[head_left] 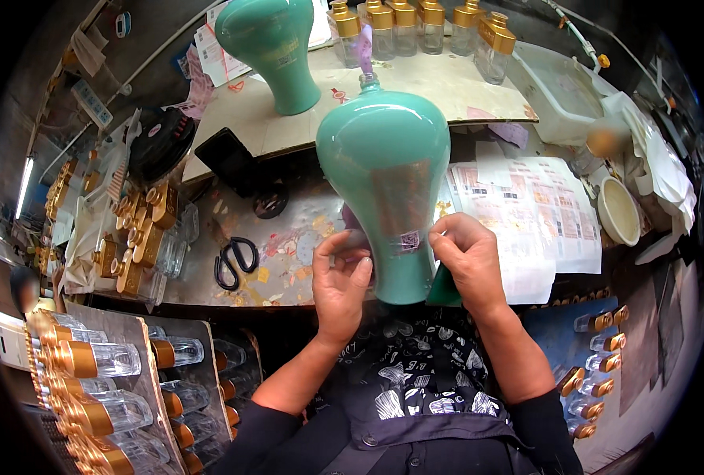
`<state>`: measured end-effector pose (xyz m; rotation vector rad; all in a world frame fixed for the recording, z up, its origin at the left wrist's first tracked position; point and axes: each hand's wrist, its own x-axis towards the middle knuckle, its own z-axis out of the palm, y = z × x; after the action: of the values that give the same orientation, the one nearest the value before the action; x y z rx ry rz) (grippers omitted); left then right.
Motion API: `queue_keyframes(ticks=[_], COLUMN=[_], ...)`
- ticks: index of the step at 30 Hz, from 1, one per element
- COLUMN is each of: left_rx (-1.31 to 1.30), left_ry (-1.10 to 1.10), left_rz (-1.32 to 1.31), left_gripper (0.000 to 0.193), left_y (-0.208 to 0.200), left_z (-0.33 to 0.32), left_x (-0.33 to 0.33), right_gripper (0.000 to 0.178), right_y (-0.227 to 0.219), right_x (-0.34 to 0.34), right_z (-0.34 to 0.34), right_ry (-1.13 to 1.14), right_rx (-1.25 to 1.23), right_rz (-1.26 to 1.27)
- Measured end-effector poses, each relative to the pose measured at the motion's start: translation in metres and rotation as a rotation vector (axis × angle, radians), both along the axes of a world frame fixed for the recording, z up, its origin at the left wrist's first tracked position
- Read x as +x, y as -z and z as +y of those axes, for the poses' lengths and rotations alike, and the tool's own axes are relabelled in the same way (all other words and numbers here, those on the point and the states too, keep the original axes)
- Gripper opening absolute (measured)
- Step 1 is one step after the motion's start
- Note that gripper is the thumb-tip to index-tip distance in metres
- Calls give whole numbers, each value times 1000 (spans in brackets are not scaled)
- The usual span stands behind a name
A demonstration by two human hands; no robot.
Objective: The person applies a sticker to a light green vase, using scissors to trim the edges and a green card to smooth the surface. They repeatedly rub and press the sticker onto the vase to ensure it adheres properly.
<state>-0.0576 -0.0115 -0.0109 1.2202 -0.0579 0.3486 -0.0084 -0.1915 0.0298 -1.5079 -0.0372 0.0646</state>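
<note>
A teal vase-shaped ceramic bottle [384, 174] stands upside down in front of me, its wide body up and its narrow foot near my lap. My left hand [340, 277] and my right hand [467, 257] press a small label [406, 241] against its lower part, fingers on either side of it. A gold-brown strip runs down the bottle's front. A second teal bottle [277, 47] of the same shape stands upside down on the raised board [447, 87] behind.
Black scissors [235, 261] lie on the worktop to the left. Several clear glass bottles with gold caps [415, 28] stand at the back, more lie at left [142, 237] and lower left. Sheets of stickers [542, 214], a white bowl [619, 211] and a white tub [562, 95] are at right.
</note>
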Motion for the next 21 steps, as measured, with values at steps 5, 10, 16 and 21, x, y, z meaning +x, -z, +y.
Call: queue_keyframes(ticks=[5, 10, 16, 21], left_rx=[-20, -21, -18, -9], left_ry=[16, 41, 46, 26], left_rz=[24, 63, 74, 48], left_gripper=[48, 47, 47, 48], left_y=[6, 10, 10, 10], left_z=[4, 4, 7, 8], left_x=[0, 0, 0, 2], right_gripper=[10, 9, 8, 9], right_y=[-6, 5, -1, 0], right_x=[-6, 0, -4, -8], right_z=[0, 7, 4, 0], right_ry=[45, 50, 8, 54], right_rx=[-174, -205, 22, -1], right_rz=[-33, -51, 71, 3])
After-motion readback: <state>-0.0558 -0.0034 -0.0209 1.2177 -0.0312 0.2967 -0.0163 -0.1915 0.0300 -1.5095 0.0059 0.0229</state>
